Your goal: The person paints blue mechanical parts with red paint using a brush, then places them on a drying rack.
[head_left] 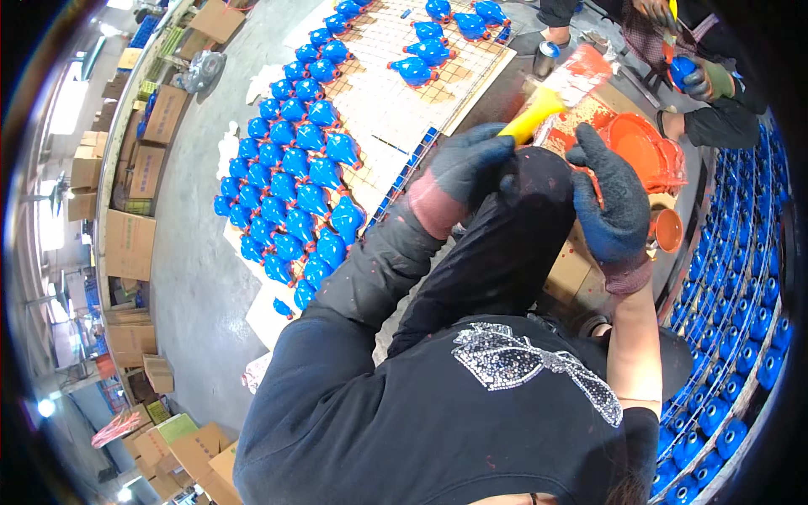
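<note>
My left hand point(471, 172), in a dark grey glove with a pinkish cuff, is closed round the yellow handle of a paintbrush point(539, 114). The wide bristles are coated in red paint and point up and to the right. My right hand point(613, 202), in a similar glove with bluish stains, is held beside my raised knee with its fingers curved and apart. No object shows plainly in it. Just beyond it stands a bucket of red paint point(635, 147), its rim smeared. A small orange-red cup point(667, 230) is close to my right wrist.
Rows of glossy blue pear-shaped pieces point(295, 164) with red ends lie on the left; several more point(429, 52) sit on a wire grid. Racks of blue pieces point(732, 320) line the right. A co-worker's gloved hand point(707, 80) holds a blue piece. Cardboard boxes point(130, 244) stand far left.
</note>
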